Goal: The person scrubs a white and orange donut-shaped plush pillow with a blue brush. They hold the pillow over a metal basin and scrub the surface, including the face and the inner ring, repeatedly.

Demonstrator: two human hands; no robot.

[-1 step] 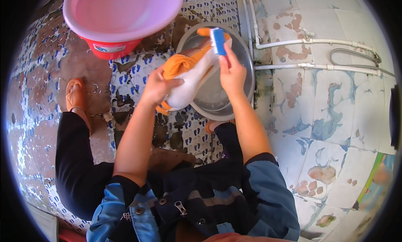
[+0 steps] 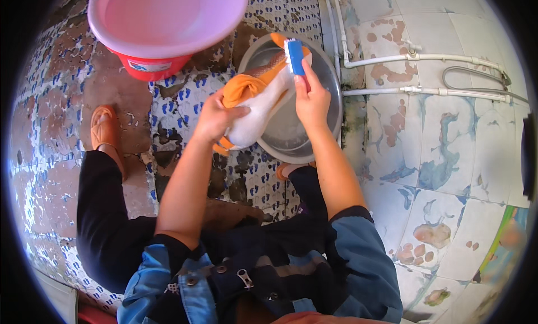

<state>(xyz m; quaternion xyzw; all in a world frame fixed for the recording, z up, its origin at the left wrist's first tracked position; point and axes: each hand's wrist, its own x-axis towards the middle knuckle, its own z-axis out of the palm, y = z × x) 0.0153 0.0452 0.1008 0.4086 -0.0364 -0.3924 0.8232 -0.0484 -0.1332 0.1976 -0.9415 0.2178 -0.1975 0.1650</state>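
Observation:
My left hand [image 2: 220, 118] is closed around the near end of a soft orange-and-white plush thing [image 2: 249, 122]. It has a white underside, orange folds and a brown scale-patterned patch; its exact kind cannot be made out. My right hand [image 2: 312, 100] grips a blue scrub brush [image 2: 296, 57] with white bristles. The bristles are against or very close to the plush thing's far end. Under its far part stands a round metal basin [image 2: 334, 108] with cloudy water in it. The near end of the plush thing sticks out past the basin's left rim.
A large pink basin [image 2: 103, 30] rests on a red bucket [image 2: 148, 69] at the far left. White pipes [image 2: 381, 91] and a grey hose [image 2: 476, 84] run along the tiled wall [image 2: 443, 145] at right. The patterned floor [image 2: 185, 97] looks wet and worn.
The view has shifted very slightly. The brush and plush thing sit a touch further right and lower in the picture; both hands keep their hold.

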